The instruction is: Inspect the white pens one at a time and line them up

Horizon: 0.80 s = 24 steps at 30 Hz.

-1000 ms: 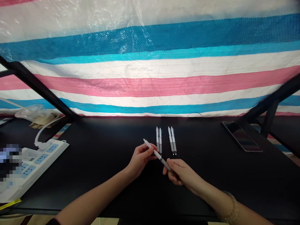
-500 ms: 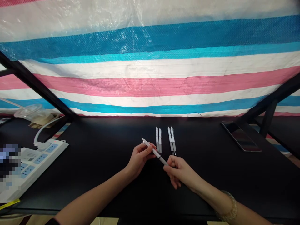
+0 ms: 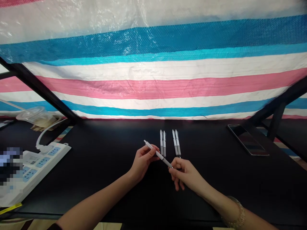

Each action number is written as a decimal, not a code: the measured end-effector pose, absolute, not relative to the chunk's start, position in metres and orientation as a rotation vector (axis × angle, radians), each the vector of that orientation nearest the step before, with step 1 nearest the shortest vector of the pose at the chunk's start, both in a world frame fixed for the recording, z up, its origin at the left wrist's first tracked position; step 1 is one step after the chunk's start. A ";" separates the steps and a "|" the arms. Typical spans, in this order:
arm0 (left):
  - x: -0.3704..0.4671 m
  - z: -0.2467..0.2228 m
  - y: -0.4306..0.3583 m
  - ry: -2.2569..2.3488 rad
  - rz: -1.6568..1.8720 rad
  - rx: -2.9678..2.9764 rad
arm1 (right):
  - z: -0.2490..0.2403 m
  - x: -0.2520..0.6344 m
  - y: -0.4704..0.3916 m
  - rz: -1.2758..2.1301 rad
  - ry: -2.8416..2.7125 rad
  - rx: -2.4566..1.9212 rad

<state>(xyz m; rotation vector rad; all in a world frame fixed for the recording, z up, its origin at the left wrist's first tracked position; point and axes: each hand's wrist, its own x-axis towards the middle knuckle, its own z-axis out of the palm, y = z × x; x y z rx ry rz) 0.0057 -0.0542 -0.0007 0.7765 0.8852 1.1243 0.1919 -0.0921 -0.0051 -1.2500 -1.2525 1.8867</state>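
My left hand (image 3: 143, 161) pinches the upper half of a white and grey pen (image 3: 159, 155), which slants down to the right above the black table (image 3: 107, 143). At the pen's grey lower end, the fingers of my right hand (image 3: 183, 172) are closed round the tip. Behind my hands, two similar pens (image 3: 164, 140) lie side by side on the table. To their right lies another pair of pens (image 3: 177, 140), close together, their grey ends toward me.
On the left sits a white power strip (image 3: 45, 166) with a plugged-in cable (image 3: 42, 135), near a clear plastic cup (image 3: 32, 114). A phone (image 3: 248, 140) lies at the right. Black frame bars (image 3: 45, 89) and a striped sheet (image 3: 153, 89) stand behind.
My right hand has shifted very slightly right and up, uncovering a little more of the held pen's lower end. My left hand keeps its grip. The view has moved slightly.
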 end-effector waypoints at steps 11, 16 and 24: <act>0.007 -0.002 -0.058 0.805 1.072 0.840 | -0.003 0.193 -0.092 2.019 -1.278 -1.184; 0.007 -0.002 -0.059 0.750 1.035 0.826 | -0.006 0.194 -0.093 2.237 -1.106 -1.061; 0.005 0.005 -0.058 0.896 1.040 1.059 | -0.010 0.191 -0.092 2.118 -1.059 -1.022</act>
